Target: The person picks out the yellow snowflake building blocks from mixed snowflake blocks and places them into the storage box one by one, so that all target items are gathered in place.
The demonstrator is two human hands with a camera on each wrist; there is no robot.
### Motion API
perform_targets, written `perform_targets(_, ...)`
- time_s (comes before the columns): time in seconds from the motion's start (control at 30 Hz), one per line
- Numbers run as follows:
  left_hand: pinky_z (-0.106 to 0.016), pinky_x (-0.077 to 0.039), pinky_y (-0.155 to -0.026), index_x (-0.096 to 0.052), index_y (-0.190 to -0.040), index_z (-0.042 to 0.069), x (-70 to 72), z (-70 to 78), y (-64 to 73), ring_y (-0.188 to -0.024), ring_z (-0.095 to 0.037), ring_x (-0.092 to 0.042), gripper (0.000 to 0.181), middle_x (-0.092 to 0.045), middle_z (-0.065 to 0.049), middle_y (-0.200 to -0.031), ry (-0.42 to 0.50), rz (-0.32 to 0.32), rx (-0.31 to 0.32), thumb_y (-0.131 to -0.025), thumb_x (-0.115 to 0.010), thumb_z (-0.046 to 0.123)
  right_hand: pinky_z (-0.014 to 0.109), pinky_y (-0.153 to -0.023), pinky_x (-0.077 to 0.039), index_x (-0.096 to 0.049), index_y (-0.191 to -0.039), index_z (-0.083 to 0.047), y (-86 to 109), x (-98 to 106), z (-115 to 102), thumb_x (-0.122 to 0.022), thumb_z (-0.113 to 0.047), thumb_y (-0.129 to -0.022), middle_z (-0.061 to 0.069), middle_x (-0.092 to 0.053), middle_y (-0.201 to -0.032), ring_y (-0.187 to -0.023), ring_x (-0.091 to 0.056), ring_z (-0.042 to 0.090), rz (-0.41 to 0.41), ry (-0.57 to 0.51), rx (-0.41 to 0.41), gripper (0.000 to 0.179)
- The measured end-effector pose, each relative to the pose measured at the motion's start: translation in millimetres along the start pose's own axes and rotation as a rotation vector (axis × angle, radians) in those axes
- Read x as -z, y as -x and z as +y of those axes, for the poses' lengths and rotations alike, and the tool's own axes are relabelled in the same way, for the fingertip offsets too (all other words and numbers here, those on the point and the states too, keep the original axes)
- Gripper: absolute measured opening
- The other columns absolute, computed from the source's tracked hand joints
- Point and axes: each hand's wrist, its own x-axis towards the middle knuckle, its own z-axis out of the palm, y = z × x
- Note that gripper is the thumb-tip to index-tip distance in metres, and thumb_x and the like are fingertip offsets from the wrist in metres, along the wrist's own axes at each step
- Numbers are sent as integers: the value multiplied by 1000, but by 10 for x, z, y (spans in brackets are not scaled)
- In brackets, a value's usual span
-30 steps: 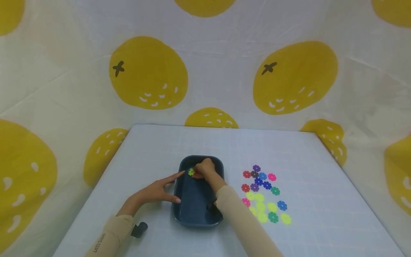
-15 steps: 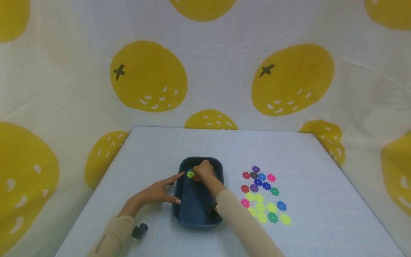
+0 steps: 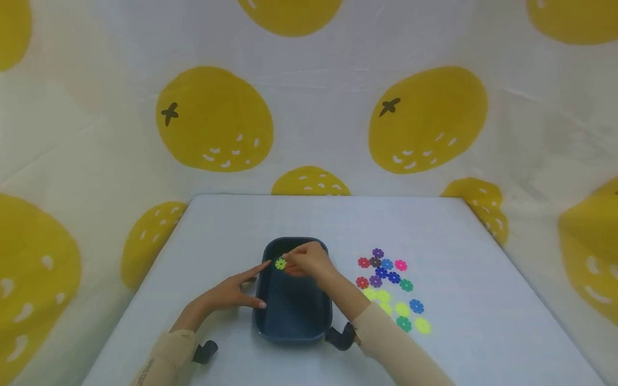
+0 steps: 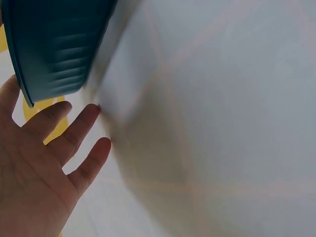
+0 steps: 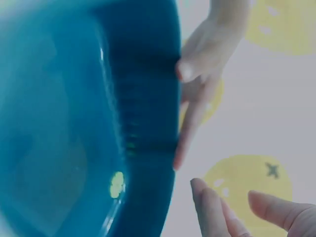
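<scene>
A dark blue-green tray [image 3: 292,313] stands on the table. Against its left rim rests my left hand [image 3: 224,293], index fingertip and thumb tip at the edge. The left wrist view shows that hand's fingers [image 4: 79,131] spread beside the tray's outer wall. Inside the tray, near its far left side, is a yellow-green snowflake building disc [image 3: 280,264]. My right hand [image 3: 311,261] hovers over the tray's far part, fingertips close to the disc in the head view. In the right wrist view a gap shows between thumb and fingers, and the disc [image 5: 117,184] lies apart from them by the tray wall.
Several loose snowflake discs [image 3: 381,273] in purple, red, blue, pink, green and yellow lie on the white table [image 3: 483,300] right of the tray. A curtain [image 3: 328,107] with yellow fruit prints hangs behind. Dark wrist devices [image 3: 340,336] sit at both wrists.
My right hand has lifted and drawn back towards the right, its wrist device now outside the tray. The disc stays at the tray's far left. My left hand keeps its place at the rim.
</scene>
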Motion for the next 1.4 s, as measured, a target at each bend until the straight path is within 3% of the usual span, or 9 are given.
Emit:
perform_targets(0.13, -75, -27, -109, -20, -157, 44, 5, 0, 14, -144, -45, -34, 101, -23, -11, -165, -13, 9, -5, -78, -82, 46, 37, -83, -61, -71, -111, 3, 316, 281, 142, -69, -23, -94, 17, -75, -102, -94, -75, 26, -10, 3, 18, 31)
perform_targets(0.4, -74, -24, -111, -17, -158, 41, -12, -16, 5, -145, -46, -30, 102, -18, -13, -166, -9, -16, 2, -79, -81, 46, 40, -86, -61, -71, -111, -2, 832, 854, 753, -72, -29, -91, 11, -75, -104, -98, -73, 27, 221, 97, -28, 34)
perform_targets(0.63, -76, -25, -108, -14, -159, 37, -23, -15, 8, -144, -49, -30, 103, -17, -16, -165, -27, -27, 5, -80, -80, 46, 38, -86, -60, -71, -110, 0, 1061, 1263, 1215, -74, -29, -89, 10, -75, -103, -97, -72, 25, 290, 101, -130, 35)
perform_targets(0.73, -76, -26, -108, -13, -159, 36, -21, -18, 13, -144, -49, -30, 103, -16, -16, -165, -27, -26, 7, -81, -80, 45, 33, -85, -60, -71, -113, -3, 1118, 1387, 1400, -74, -29, -89, 10, -74, -108, -98, -71, 23, 235, 168, -76, 35)
perform_targets(0.9, -75, -28, -108, -14, -160, 35, -16, 9, 16, -144, -49, -30, 104, -17, -18, -165, -40, -19, 1, -81, -80, 45, 21, -82, -57, -72, -114, -11, 1164, 1538, 1630, -73, -27, -90, 5, -73, -111, -100, -67, 14, 72, 356, 160, 29)
perform_targets(1.1, -75, -27, -108, -13, -160, 36, -2, -22, 8, -144, -50, -29, 104, -16, -18, -165, -41, -21, -7, -81, -80, 45, 23, -72, -53, -69, -122, -17, 1127, 1665, 1538, -77, -24, -86, 1, -66, -100, -86, -58, 15, -108, 589, 384, 38)
perform_targets(1.27, -76, -26, -108, -12, -160, 35, -13, -42, -9, -144, -51, -27, 103, -14, -19, -165, -31, -31, -19, -82, -79, 43, 25, -71, -48, -69, -127, -23, 1048, 1745, 1367, -81, -19, -82, 1, -56, -97, -87, -49, 18, -228, 773, 424, 47)
perform_targets(1.4, -76, -26, -108, -13, -160, 34, -14, -25, -4, -144, -51, -27, 103, -14, -19, -165, -38, -30, -12, -81, -79, 43, 22, -75, -46, -69, -125, -28, 971, 1717, 1296, -82, -17, -81, -1, -54, -101, -92, -45, 11, -296, 864, 429, 47)
